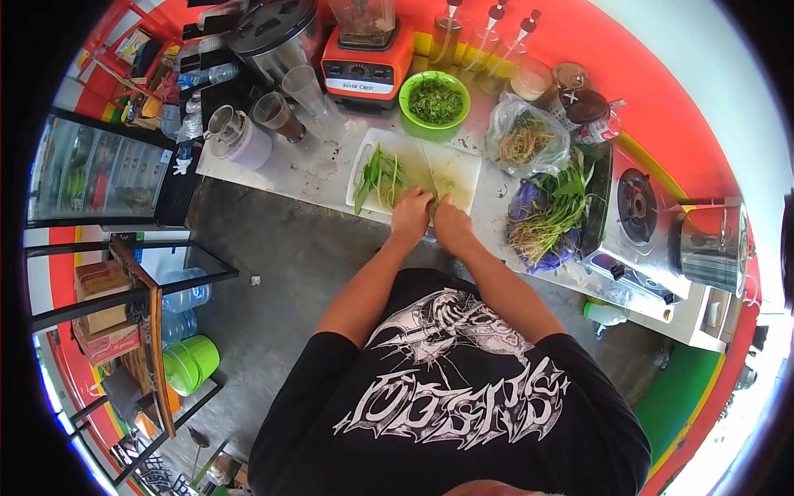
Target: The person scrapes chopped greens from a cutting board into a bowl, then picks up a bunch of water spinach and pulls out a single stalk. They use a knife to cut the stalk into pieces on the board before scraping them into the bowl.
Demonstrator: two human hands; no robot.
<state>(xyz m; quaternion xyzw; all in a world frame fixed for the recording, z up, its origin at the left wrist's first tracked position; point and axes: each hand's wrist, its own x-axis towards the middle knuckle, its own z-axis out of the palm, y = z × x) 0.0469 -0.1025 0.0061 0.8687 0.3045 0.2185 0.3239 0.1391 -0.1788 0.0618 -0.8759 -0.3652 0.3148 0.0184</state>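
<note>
My left hand (411, 217) is closed at the near edge of a white cutting board (371, 147), its fingers curled over the ends of leafy green stems (380, 176). The stems and their long leaves lie across the board's left half. Close beside it, my right hand (452, 225) is wrapped round the handle of a knife (432, 172), whose blade points away from me over the board. Small green bits (447, 183) lie right of the blade. Behind the board stands a lime-green bowl (464, 106) of chopped greens (435, 100).
Right of the board are a plastic bag (502, 124) with root trimmings and a bundle of uncut greens (556, 211) on purple plastic. Further right is a gas stove (635, 207) with a steel pot (712, 248). A red blender (366, 70), plastic cups (304, 89) and a white tub (248, 149) stand back left.
</note>
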